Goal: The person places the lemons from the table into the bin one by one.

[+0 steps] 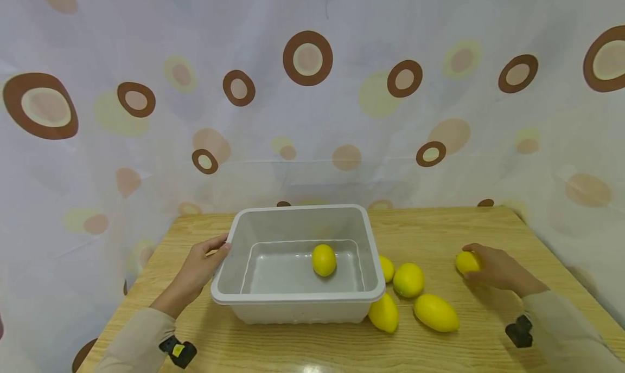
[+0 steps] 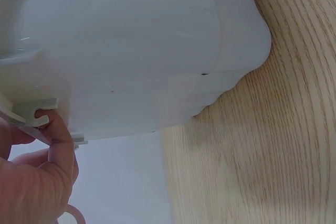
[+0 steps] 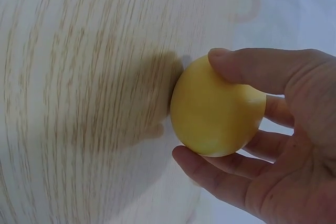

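We see lemon (image 1: 466,263) at right of frame, held between thumb and fingers of right grip (image 1: 499,270). Left grip (image 1: 199,269), fingers hooked, holds left rim of tub (image 1: 298,297), mid-frame. Second lemon (image 1: 324,260) inside. Four others (image 1: 409,280) on worktop (image 1: 439,229), lower right of centre. Patterned cloth (image 1: 312,123) behind.

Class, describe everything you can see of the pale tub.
The tub is rectangular with rounded corners, grey-white, apparently plastic, with an outturned rim, sloping walls and a shiny floor. The left wrist view adds a hooked tab under the rim and dark specks on the outer wall. It stands upright and open on the wooden table, one lemon inside, right of centre. The left hand grips its left rim; whether the lemons beside its right wall touch it is unclear.
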Demonstrator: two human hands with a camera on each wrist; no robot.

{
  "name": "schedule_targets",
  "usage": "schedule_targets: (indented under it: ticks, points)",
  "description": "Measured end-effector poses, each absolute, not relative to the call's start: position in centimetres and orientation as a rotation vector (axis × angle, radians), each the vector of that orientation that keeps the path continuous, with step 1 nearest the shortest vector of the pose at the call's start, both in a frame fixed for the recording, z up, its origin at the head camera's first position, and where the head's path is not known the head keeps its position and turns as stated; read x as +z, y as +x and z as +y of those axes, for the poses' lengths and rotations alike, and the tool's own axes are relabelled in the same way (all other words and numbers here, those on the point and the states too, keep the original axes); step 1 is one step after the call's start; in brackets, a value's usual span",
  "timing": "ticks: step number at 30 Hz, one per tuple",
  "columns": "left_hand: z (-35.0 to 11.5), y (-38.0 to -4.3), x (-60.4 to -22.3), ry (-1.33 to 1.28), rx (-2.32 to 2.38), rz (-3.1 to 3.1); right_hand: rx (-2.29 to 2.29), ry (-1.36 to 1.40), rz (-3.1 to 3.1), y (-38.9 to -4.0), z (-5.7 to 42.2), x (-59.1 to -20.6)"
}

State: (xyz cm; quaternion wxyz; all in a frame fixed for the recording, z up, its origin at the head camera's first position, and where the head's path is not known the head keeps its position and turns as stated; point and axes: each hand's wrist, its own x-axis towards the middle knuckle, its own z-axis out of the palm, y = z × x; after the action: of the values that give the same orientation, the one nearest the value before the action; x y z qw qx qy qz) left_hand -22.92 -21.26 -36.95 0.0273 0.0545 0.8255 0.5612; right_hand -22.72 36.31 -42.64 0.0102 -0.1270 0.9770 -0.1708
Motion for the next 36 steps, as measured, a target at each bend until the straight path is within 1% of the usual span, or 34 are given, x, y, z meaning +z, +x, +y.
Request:
schedule_targets:
  ticks: [16, 36]
  points:
    - [-21.2, -23.1, -37.1, 0.179, 1.735, 2.556, -0.535, -0.466, 3.076, -22.8, 36.4, -40.9]
    - [-21.2, -22.8, -36.8, 0.155, 1.719, 2.561, -0.497, -0.554, 3.135, -22.6, 33.1, -36.3]
